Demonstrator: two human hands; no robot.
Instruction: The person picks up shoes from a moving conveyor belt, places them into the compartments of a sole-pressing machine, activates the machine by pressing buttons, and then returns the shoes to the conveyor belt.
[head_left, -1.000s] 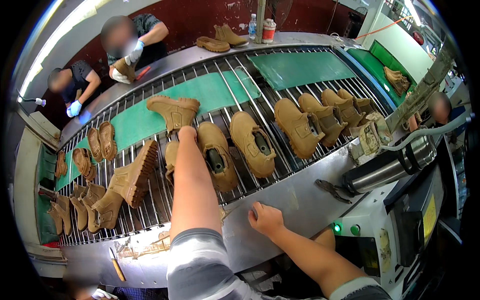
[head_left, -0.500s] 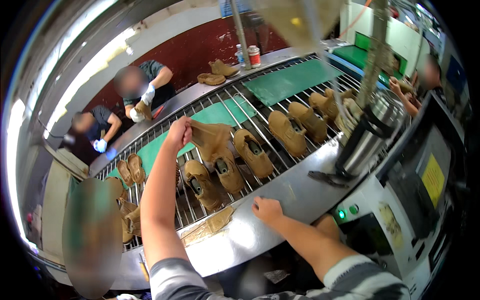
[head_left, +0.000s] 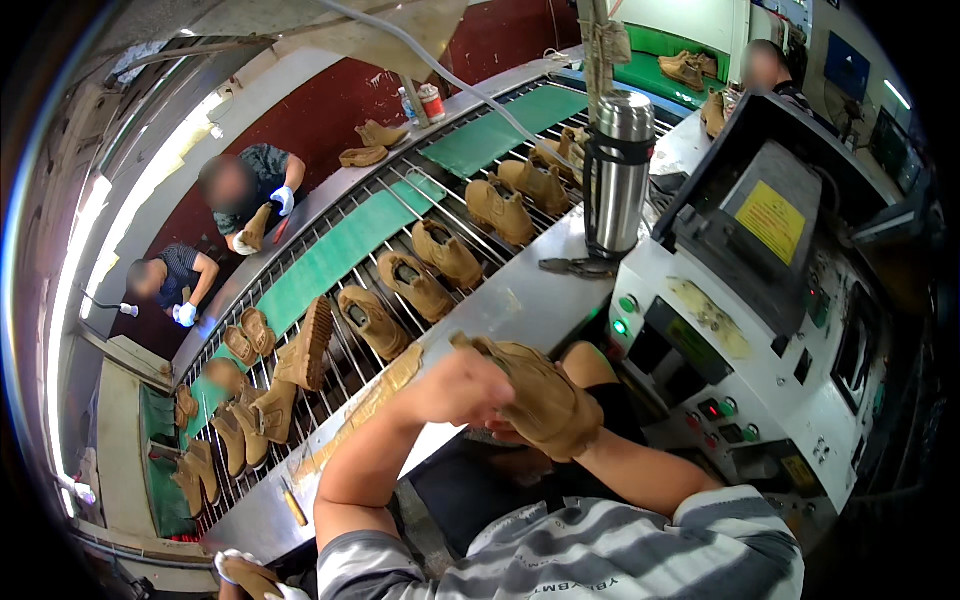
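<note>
A tan shoe or low boot (head_left: 545, 400) is held close in front of my body, off the near edge of the metal table. My left hand (head_left: 455, 388), slightly blurred, is closed with its curled fingers at the shoe's left end. My right forearm (head_left: 645, 472) reaches in behind and below the shoe. That hand is mostly hidden by the shoe, gripping it from underneath. Beyond my hands, several tan shoes (head_left: 414, 284) stand in a line along the roller conveyor. Nearer the left, a boot (head_left: 312, 345) leans with its ridged sole showing.
A steel thermos (head_left: 617, 175) and dark pliers (head_left: 578, 267) are on the metal ledge (head_left: 500, 300). A white control machine (head_left: 700, 310) stands to the right. Green mats (head_left: 340, 250) lie across the rollers. Co-workers (head_left: 250, 200) handle shoes opposite. A yellow-handled tool (head_left: 293, 503) lies near left.
My left hand has brought the shoe from above the conveyor back toward my body. My right hand has left the metal ledge and come to the shoe. The view has swung right.
</note>
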